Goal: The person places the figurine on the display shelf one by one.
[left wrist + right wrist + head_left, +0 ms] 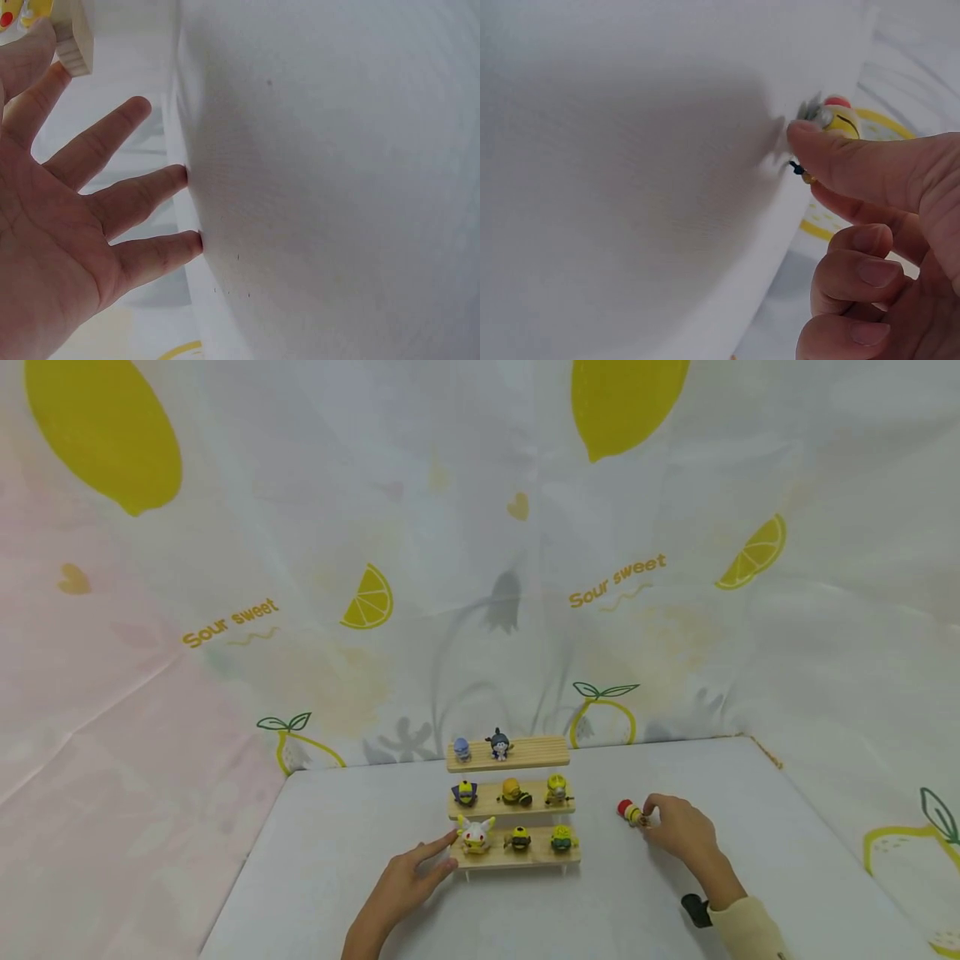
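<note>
A wooden three-tier display shelf (517,861) stands on the white table with small toy figurines on its tiers. At the left end of its bottom tier, my left hand (399,887) touches the board with thumb and index fingertips. In the left wrist view the other fingers are spread and straight beside the board end (75,49). To the right of the shelf, my right hand (681,833) pinches a small red-topped yellow figurine (630,811) between thumb and index finger. The figurine (843,124) is partly covered by the thumb in the right wrist view, low over the table.
The top tier holds a blue figurine (462,750) and a dark-haired one (499,745). Yellow figures and a white horned one (474,835) fill the lower tiers. A lemon-print curtain (465,527) hangs behind the table (322,835).
</note>
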Action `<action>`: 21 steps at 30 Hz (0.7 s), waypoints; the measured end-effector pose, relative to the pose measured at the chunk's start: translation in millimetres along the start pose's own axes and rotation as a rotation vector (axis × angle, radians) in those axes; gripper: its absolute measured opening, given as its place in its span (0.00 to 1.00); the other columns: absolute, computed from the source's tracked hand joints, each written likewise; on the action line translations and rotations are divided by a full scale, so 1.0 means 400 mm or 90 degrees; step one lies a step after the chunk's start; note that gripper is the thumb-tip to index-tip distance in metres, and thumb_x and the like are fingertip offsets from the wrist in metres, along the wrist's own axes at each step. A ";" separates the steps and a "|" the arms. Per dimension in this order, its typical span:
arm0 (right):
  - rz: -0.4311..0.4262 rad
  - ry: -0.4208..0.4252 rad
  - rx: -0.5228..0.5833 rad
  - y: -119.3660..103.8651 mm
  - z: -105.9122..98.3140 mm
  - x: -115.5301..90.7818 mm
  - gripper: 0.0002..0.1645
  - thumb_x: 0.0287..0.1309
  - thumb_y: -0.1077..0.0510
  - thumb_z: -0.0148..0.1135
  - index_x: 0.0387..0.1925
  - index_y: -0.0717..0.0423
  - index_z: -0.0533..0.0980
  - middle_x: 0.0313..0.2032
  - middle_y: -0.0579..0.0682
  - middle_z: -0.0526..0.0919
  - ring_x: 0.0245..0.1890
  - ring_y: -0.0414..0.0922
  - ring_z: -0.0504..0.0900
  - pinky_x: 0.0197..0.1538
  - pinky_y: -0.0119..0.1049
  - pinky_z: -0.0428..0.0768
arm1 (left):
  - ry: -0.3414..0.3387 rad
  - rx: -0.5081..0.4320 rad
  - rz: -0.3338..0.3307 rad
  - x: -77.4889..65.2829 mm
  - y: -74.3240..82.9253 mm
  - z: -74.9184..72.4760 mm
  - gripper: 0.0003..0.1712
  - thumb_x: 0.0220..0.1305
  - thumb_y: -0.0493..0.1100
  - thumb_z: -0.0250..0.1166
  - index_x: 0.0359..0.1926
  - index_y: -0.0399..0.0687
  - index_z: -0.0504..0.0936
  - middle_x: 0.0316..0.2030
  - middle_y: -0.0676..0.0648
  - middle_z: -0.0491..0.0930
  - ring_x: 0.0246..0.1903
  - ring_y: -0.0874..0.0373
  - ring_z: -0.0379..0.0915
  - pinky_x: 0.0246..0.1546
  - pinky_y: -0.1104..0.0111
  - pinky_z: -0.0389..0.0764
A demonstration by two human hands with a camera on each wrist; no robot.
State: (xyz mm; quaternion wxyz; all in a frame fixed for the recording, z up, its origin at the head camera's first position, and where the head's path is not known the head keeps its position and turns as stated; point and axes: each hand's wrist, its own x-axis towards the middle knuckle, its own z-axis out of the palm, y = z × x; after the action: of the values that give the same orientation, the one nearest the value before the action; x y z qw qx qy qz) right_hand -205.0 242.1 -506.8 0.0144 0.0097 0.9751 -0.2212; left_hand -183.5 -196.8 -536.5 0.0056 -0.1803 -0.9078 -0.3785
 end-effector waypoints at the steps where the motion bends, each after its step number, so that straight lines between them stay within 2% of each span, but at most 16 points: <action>1: -0.002 0.000 0.000 0.000 0.002 0.001 0.12 0.49 0.61 0.72 0.36 0.56 0.79 0.23 0.47 0.71 0.23 0.45 0.68 0.22 0.36 0.66 | 0.000 0.003 0.002 0.000 0.000 0.000 0.28 0.66 0.62 0.61 0.63 0.61 0.79 0.58 0.47 0.78 0.58 0.33 0.72 0.60 0.41 0.69; 6: -0.004 0.009 -0.010 0.004 0.014 0.009 0.12 0.49 0.59 0.73 0.35 0.57 0.79 0.26 0.48 0.76 0.24 0.45 0.69 0.22 0.36 0.67 | 0.000 0.003 -0.001 -0.001 0.001 0.000 0.28 0.66 0.62 0.62 0.63 0.61 0.79 0.58 0.45 0.79 0.57 0.32 0.72 0.59 0.39 0.69; 12: -0.009 0.025 -0.017 0.002 0.018 0.010 0.10 0.51 0.58 0.72 0.35 0.56 0.81 0.35 0.56 0.83 0.26 0.46 0.73 0.23 0.39 0.73 | -0.002 0.006 -0.016 0.001 0.002 0.003 0.28 0.65 0.63 0.62 0.63 0.62 0.79 0.59 0.46 0.78 0.57 0.30 0.71 0.59 0.39 0.70; 21: -0.020 0.045 -0.013 -0.005 0.018 0.003 0.12 0.55 0.56 0.70 0.40 0.58 0.83 0.39 0.58 0.84 0.26 0.45 0.74 0.23 0.39 0.75 | -0.002 -0.006 -0.015 0.000 0.001 0.001 0.28 0.65 0.63 0.62 0.63 0.62 0.79 0.59 0.46 0.78 0.58 0.30 0.70 0.59 0.39 0.69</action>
State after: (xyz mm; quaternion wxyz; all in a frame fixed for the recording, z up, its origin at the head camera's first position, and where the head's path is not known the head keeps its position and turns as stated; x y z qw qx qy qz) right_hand -205.9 237.2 -512.5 -0.0234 0.0017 0.9771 -0.2113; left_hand -183.3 -196.5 -536.5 -0.0013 -0.1704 -0.9081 -0.3825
